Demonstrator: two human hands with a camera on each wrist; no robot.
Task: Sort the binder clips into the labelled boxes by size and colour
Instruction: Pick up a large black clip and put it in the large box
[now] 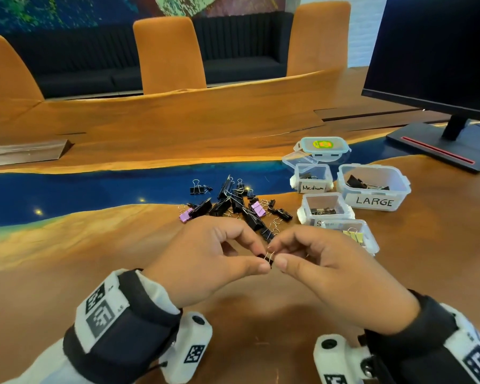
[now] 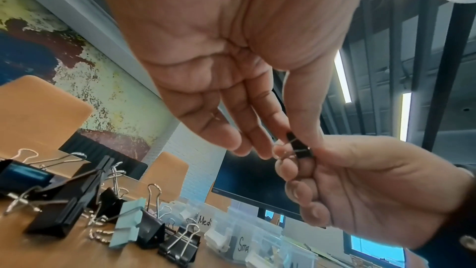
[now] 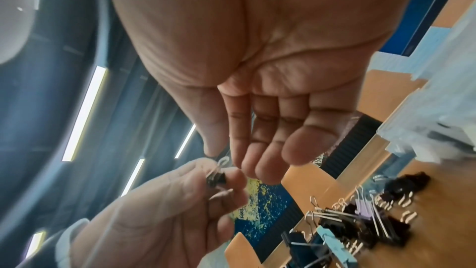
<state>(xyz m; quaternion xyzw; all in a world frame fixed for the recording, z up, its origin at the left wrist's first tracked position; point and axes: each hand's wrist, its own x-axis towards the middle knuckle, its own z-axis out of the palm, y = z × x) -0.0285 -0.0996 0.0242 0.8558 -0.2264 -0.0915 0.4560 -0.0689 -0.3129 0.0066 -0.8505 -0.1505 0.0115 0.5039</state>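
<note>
While the left hand [image 1: 205,256] and right hand [image 1: 327,261] pinch one small black clip [image 1: 266,257] above the bench [image 1: 94,273], black clips lie in the Medium box [image 1: 312,178], LARGE box [image 1: 372,187] and small box [image 1: 324,207]; yellow ones fill the nearest box [image 1: 352,235].

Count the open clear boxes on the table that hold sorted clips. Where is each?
4. The LARGE box far right, the Medium box left of it, the small-clip box nearer, the yellow-clip box nearest. A lidded tub behind is excluded.
</note>
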